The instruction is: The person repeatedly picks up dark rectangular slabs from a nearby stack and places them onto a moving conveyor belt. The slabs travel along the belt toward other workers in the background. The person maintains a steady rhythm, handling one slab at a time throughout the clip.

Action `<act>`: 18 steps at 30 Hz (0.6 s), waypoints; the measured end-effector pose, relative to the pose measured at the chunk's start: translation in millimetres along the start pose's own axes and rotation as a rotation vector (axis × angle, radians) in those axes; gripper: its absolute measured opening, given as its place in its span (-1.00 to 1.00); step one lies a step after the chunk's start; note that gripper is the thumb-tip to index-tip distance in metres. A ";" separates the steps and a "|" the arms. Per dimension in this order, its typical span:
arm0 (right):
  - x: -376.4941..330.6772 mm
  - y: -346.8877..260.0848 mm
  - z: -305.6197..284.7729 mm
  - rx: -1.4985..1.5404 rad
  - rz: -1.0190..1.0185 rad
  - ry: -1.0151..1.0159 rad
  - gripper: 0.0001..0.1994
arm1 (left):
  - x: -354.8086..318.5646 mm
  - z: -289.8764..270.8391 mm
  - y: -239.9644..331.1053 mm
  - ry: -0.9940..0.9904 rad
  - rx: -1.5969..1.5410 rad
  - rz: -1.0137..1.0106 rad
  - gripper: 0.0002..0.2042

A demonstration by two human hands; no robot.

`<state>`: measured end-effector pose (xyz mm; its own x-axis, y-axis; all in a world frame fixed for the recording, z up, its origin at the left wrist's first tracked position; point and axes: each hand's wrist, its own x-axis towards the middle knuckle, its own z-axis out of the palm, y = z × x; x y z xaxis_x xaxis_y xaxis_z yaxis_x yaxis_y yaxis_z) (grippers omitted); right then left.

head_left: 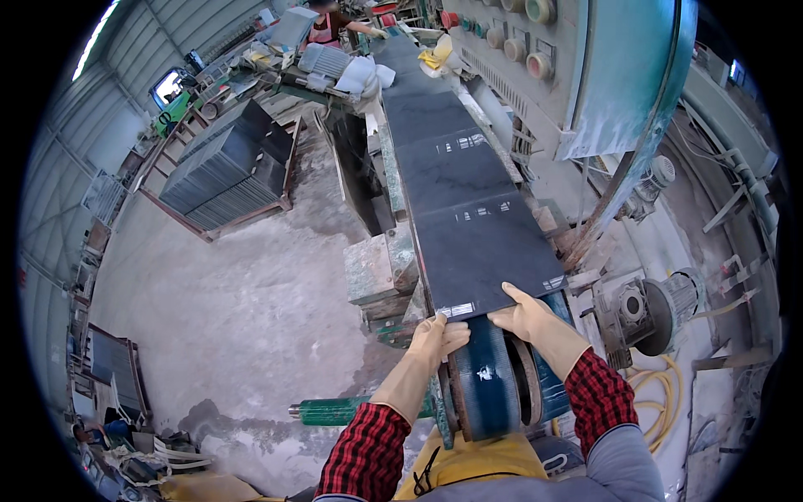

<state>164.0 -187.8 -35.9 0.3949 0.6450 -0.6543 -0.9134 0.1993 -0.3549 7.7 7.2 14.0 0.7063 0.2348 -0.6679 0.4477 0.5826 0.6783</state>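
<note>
A dark grey stone slab [481, 251] lies flat on the belt conveyor, its near edge reaching over the blue belt [487, 376] at the roller end. My left hand [435, 339], in a cream rubber glove, holds the slab's near left corner. At the near edge, further right, my right hand [529, 320] grips it in a matching glove, thumb on top and fingers bent under the edge. The undersides of both grips are partly hidden. Beyond this slab, another dark slab [443, 155] continues up the line, with light reflections on its surface.
A control cabinet [535, 92] with round knobs overhangs the conveyor's right side. Motors [665, 309] and a yellow hose [661, 393] are at lower right. On the left stands a rack of stacked slabs [226, 167]. A person [328, 27] works at the far end.
</note>
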 end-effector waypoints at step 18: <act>-35.4 71.0 66.0 -0.445 0.270 -0.306 -0.45 | -243.1 -200.4 -236.2 0.807 -0.171 0.198 -0.56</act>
<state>78.7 -147.7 6.2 0.0486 0.8259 -0.5617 -0.8225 -0.2860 -0.4916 -379.6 -31.6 -45.2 0.1263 0.7903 -0.5995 0.2219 0.5665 0.7936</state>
